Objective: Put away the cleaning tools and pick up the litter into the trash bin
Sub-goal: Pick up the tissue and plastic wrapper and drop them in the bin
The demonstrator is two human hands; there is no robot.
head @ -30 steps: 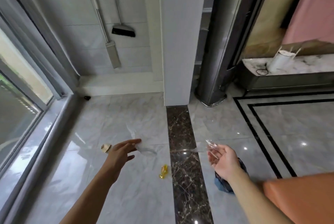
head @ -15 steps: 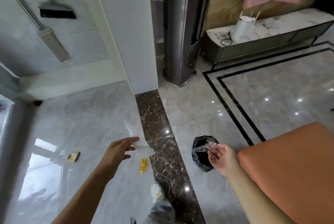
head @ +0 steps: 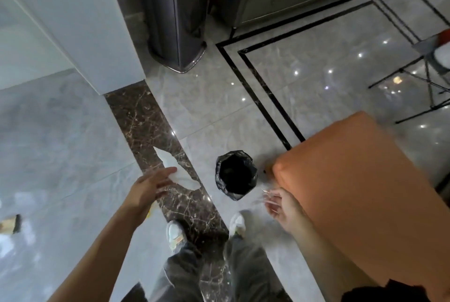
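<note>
The left hand [head: 151, 187] reaches out over the dark floor strip, its grip pinching a white tissue [head: 177, 172] whose long axis slants from far-left to near-right. The right hand [head: 282, 206] hovers opposite with its fingers loosely bent; blur hides whether its grip holds anything. Just beyond and between them the trash bin [head: 236, 175] stands open-mouthed on the floor, just right of the tissue, so the tissue probably needs a short carry rightward.
</note>
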